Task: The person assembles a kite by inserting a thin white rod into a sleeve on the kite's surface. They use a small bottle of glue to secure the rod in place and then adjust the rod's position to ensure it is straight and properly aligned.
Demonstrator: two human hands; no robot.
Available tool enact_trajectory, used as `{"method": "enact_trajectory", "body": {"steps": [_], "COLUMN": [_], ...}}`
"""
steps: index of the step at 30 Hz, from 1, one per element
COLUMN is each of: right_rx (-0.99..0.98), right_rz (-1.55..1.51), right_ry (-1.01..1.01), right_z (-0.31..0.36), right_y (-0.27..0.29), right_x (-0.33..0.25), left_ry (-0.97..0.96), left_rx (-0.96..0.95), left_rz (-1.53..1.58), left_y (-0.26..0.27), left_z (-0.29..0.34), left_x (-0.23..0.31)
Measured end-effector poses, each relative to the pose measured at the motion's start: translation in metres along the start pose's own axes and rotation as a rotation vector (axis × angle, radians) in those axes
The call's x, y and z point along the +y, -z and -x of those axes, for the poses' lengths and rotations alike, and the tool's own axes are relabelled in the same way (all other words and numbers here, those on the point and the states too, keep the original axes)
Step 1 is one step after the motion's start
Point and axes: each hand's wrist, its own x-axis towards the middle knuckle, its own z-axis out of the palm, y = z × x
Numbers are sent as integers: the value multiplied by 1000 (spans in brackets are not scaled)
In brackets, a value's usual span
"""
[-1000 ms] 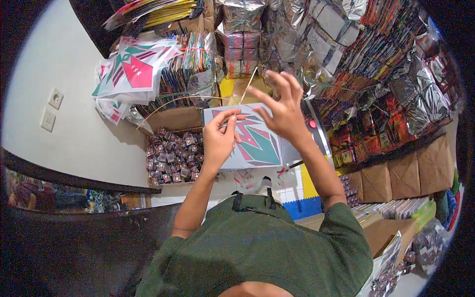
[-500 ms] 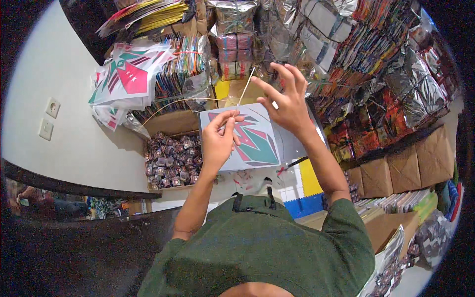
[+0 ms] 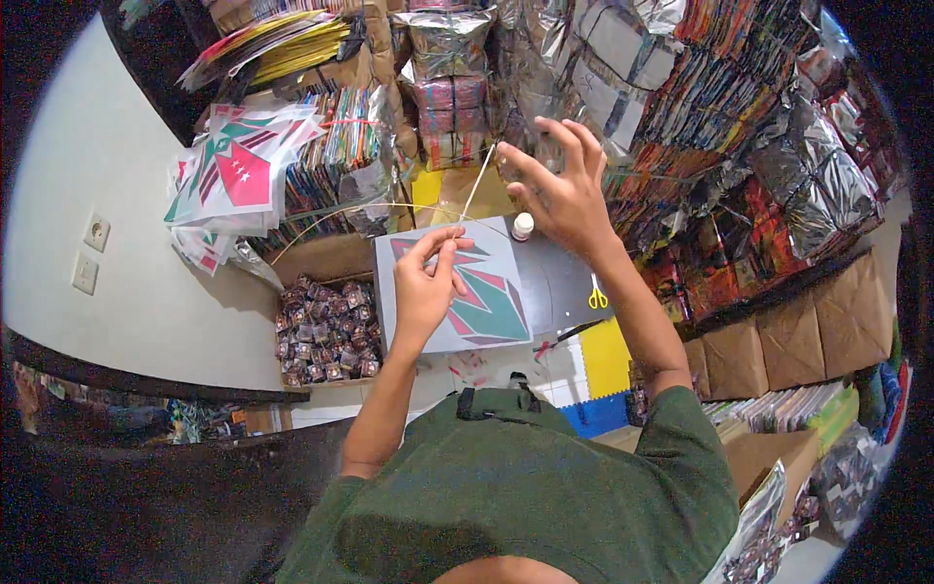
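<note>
Between the thumb and fingers of my left hand [image 3: 424,292] is pinched a thin pale stick [image 3: 478,183], which slants up and to the right. My right hand [image 3: 564,190] is raised with fingers apart, its index fingertip close by the stick's upper end; whether they touch I cannot tell. A long, thin strip [image 3: 341,208] curves leftward from near the left hand. Below both hands lies a white sheet [image 3: 467,292] printed with green, pink and purple shapes, on a grey board [image 3: 555,277].
A white bottle [image 3: 522,227] and yellow scissors [image 3: 596,294] are on the board. A box of small wrapped items [image 3: 326,331] stands to the left, beside printed sheets [image 3: 238,170]. Bundled stacks [image 3: 725,73] line the far side and right, with brown paper parcels [image 3: 808,316] nearer.
The view has shifted slightly, and the white bottle and the yellow scissors have come into sight. My left hand keeps its pinch on the stick; my right hand stays raised with little change.
</note>
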Motion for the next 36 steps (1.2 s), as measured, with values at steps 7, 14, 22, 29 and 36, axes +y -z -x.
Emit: {"method": "enact_trajectory", "body": {"steps": [7, 14, 22, 29, 36], "right_rx": [-36, -42, -98, -66, -168], "right_rz": [-7, -51, -129, -181, -385], "right_ry": [32, 42, 80, 57, 126], "right_z": [7, 13, 29, 32, 68], "right_y": [4, 7, 3, -15, -18], "right_x": [45, 86, 113, 145, 121], "left_ry": [19, -1, -15, -12, -4], "left_rx": [-20, 6, 48, 162, 272], "left_rz": [36, 17, -71, -139, -260], "left_y": [-44, -80, -114, -139, -148], "left_z": [-18, -35, -47, -54, -54], "left_x": [-7, -17, -25, -31, -50]}}
